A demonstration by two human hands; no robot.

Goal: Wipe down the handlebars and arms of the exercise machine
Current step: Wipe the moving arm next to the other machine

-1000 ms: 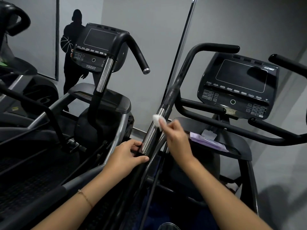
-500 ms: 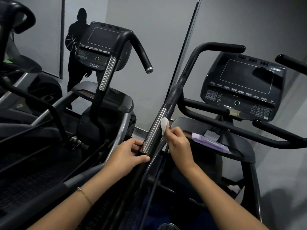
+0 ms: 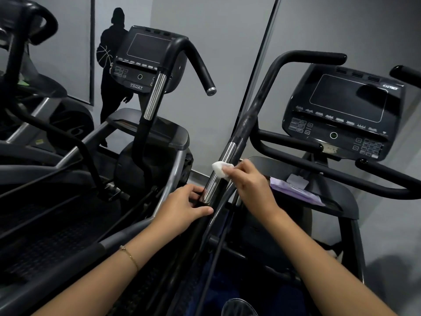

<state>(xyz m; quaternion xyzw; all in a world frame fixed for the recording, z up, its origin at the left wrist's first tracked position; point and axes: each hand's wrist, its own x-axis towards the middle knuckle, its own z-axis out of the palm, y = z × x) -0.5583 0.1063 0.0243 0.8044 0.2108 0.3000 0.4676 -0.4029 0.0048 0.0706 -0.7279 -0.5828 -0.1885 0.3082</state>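
Walls [image 3: 216,42] stand grey behind machine [image 3: 341,106]; left grip [image 3: 184,208] clasps chrome arm [image 3: 225,153], right grip [image 3: 250,183] pinches white wipe [image 3: 219,169].

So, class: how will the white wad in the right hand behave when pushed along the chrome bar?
Probably soft, floppy: the white wad looks crumpled in the right hand. Likely light: a pinch holds it. May slide easily on the shiny chrome bar.

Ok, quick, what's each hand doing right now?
Left hand: closed around the machine arm, just below its chrome sleeve.
Right hand: pinching a white wipe against that sleeve.
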